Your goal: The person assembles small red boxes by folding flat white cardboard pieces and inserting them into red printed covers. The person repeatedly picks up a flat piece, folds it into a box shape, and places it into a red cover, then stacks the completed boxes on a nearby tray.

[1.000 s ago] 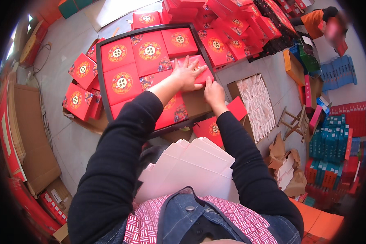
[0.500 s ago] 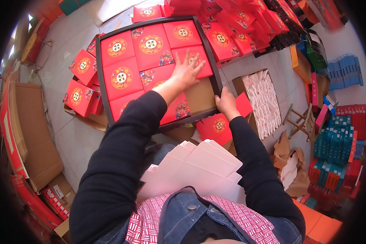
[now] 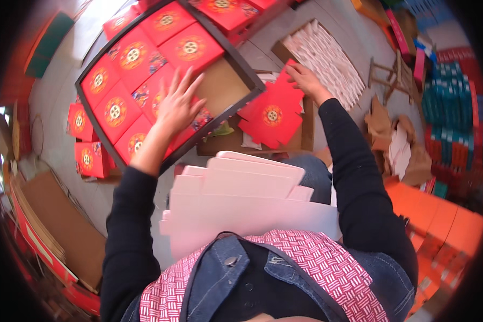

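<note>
My left hand [image 3: 180, 104] is spread open over the red boxes [image 3: 133, 55] in a black-edged tray [image 3: 225, 86]. Each box has a round gold-and-white emblem. In the tray's near right corner a bare brown patch shows. My right hand [image 3: 308, 83] pinches the far edge of a flat red box blank [image 3: 273, 112], which bears the same emblem. That blank lies over an open cardboard box [image 3: 307, 131] beside the tray. Pale pink card sheets [image 3: 241, 198] rest in a stack on my lap.
A carton of packed white pieces [image 3: 327, 56] stands beyond my right hand, with a wooden folding stool [image 3: 394, 78] to its right. Crumpled brown paper [image 3: 413, 161] lies nearer. More red boxes [image 3: 91, 158] sit left of the tray; orange boxes [image 3: 440, 209] are stacked at right.
My right hand has left the tray's edge and taken hold of the red blank. My left hand has shifted left over the boxes. The view has swung, and the tray appears further up and left.
</note>
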`<act>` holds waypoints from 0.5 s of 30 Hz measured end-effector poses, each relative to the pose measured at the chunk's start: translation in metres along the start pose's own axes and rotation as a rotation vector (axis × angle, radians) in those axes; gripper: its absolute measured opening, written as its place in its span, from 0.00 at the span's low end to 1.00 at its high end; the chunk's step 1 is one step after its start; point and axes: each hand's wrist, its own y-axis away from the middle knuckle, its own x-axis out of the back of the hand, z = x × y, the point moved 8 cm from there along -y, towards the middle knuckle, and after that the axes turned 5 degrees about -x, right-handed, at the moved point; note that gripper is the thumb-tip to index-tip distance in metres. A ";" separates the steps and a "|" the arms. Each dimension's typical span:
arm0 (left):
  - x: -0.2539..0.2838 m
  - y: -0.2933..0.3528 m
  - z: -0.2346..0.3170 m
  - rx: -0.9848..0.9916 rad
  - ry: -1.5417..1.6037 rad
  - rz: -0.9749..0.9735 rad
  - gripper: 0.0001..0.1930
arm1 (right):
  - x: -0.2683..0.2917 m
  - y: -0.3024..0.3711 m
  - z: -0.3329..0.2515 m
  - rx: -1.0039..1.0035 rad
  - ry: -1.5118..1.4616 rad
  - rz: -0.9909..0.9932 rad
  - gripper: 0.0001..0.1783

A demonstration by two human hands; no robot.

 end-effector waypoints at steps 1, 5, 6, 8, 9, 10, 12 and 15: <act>-0.001 0.021 0.002 -0.009 -0.009 -0.016 0.31 | 0.022 0.001 0.038 -0.042 0.109 0.043 0.23; 0.007 0.104 -0.012 0.160 0.404 -0.094 0.24 | 0.062 0.019 0.160 -0.298 0.288 0.196 0.20; 0.018 0.120 -0.013 0.307 0.716 -0.100 0.24 | 0.056 0.024 0.175 -0.323 0.254 0.204 0.23; 0.056 0.150 0.005 0.725 1.304 -0.001 0.27 | 0.034 0.027 0.203 -0.319 0.258 0.240 0.30; 0.068 0.167 0.008 0.745 1.526 0.096 0.29 | 0.015 0.023 0.209 -0.276 0.301 0.268 0.32; 0.094 0.163 0.031 0.576 1.647 0.120 0.31 | 0.002 0.024 0.195 -0.232 0.346 0.309 0.35; 0.120 0.173 0.051 0.580 1.626 0.113 0.32 | -0.011 0.033 0.195 -0.355 0.323 0.332 0.40; 0.131 0.192 0.073 0.786 1.583 0.125 0.28 | -0.014 0.039 0.187 -0.308 0.379 0.519 0.32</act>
